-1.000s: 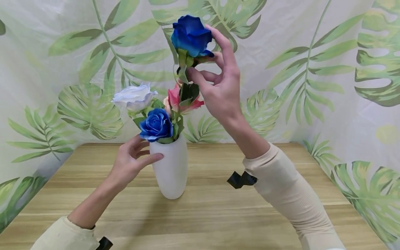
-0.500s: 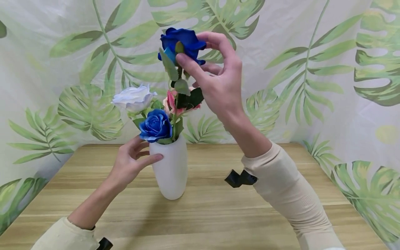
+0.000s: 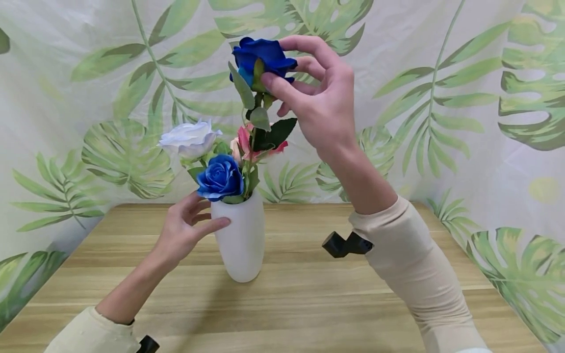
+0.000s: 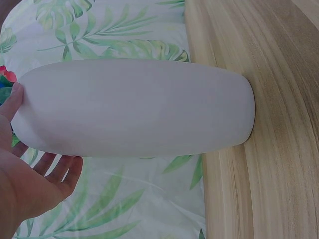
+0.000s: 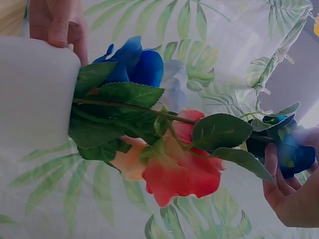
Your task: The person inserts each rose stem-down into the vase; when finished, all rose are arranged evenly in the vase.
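In the head view, a white vase (image 3: 240, 240) stands upright on the table. My left hand (image 3: 176, 230) holds it near the rim, thumb on the front and fingers at the left side. Above, my right hand (image 3: 328, 103) holds a tall blue rose (image 3: 265, 51) by the underside of its bloom, thumb against the green sepals. Its leafy stem (image 5: 134, 105) runs down into the vase mouth in the right wrist view. A shorter blue rose (image 3: 219, 177), a white rose (image 3: 190, 137), a coral-pink rose (image 5: 187, 177) and a peach bloom (image 5: 128, 159) also stand in the vase.
The wooden table (image 3: 335, 304) spreads around the vase. Behind it hangs a pale cloth (image 3: 410, 44) printed with green leaves. Small black devices, one of them the right wrist camera (image 3: 346, 244), sit at both cuffs.
The tall blue rose has come slightly down and left and tilted, its underside now facing the head view. My right thumb has shifted up onto the bloom's base. The left hand stays put.
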Demonstrator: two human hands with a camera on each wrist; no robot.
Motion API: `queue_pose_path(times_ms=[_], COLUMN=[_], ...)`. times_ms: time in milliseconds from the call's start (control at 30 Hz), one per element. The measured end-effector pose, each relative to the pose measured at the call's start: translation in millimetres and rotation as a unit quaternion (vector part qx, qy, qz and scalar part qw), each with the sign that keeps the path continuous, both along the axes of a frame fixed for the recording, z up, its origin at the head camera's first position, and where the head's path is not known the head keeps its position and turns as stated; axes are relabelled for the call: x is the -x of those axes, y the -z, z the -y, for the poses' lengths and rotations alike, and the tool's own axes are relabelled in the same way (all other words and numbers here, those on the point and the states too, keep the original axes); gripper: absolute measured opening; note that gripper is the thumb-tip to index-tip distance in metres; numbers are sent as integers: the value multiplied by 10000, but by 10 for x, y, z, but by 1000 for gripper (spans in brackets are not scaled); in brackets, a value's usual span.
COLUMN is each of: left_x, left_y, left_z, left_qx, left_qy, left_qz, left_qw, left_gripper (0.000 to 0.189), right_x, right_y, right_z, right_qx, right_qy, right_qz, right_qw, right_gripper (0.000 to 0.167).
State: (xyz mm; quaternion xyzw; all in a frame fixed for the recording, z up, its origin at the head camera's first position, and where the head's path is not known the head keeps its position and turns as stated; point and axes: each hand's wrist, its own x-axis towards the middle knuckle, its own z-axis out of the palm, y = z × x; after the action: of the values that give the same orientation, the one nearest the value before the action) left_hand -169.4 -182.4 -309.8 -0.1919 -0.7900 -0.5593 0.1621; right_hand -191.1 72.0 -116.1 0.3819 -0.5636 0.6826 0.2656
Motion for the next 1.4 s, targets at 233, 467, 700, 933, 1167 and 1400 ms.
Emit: queue_pose_path(times_ms=[233,467,700,933,1167,1400], left_x=[4,7,15,16,16,27], left_y=[-1,-6,-15,-10,1,-4], left_z=[8,10,16,26,31,31], left_qx=[53,17,15,-45,-39,-58], left_qy=[0,19,4,4,62,82], left_qz=[20,39,41,61,13,-18], left_qw=[10000,10000,10000,10000,10000,9999], left_gripper=[63,63,63,62,61,61], right_x=[24,94,154,184,222,238], right_y=[-25,-47,-33,58,169,302], right_z=[37,70,124,236,275,159], right_qx=[-409,-351,-481,123,139,-994], right_qy=[-61,162,176,-165,-379,-173], right_qz=[387,-85,-222,303,470,666], right_qw=[9984,9992,9984,9993,9981,9927], right_gripper=[31,31,30,26,26,29])
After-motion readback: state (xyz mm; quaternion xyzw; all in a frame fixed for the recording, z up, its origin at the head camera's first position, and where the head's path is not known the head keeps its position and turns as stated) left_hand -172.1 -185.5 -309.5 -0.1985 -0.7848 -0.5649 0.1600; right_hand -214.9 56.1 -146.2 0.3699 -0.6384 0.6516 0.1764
